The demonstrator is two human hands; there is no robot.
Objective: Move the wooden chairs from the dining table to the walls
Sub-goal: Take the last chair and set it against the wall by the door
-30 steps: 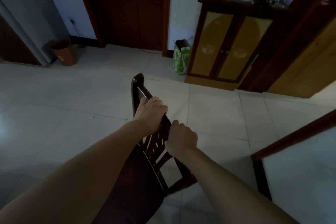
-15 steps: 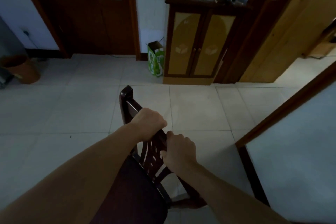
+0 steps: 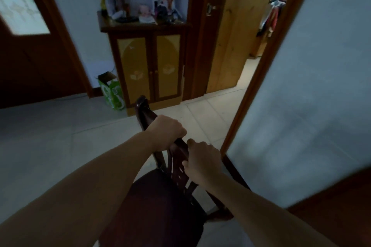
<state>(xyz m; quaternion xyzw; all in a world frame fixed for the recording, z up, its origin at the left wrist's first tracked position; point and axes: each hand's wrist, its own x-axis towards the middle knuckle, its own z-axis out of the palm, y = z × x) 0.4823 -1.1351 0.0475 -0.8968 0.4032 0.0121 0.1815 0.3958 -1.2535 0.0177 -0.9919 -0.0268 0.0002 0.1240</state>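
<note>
Chair (image 3: 160,196) first: it is the big dark wooden one we are carrying, and it sits low in front of us, tipped over so its back rail points away toward the cabinet (image 3: 148,66). We think it is tipped so the legs stay off the floor (image 3: 40,136) while we walk. We cannot see the legs well, so we cannot tell if any of them touch the tiles.

Next to the chair on its right side is the blue wall (image 3: 311,96) with a brown wooden edge. It is very near the chair. We think this wall could be where the chair goes, but we may have to turn it so its back faces the wall.

Past the far end of the chair stands the cabinet with two yellow doors. Small bottles and toys crowd its top. A green box (image 3: 112,92) stands on the floor just left of the cabinet, beyond the chair. We should keep the chair away from both so nothing gets bumped.

Our left hand (image 3: 166,132) is farther up the chair's top rail. Its fingers are curled tight around the rail. Our right hand (image 3: 202,162) is closer to us, on the carved part of the back, fingers wrapped around the wood too. Two hands set apart like this help us steer a heavy chair and stop it swinging.
</note>
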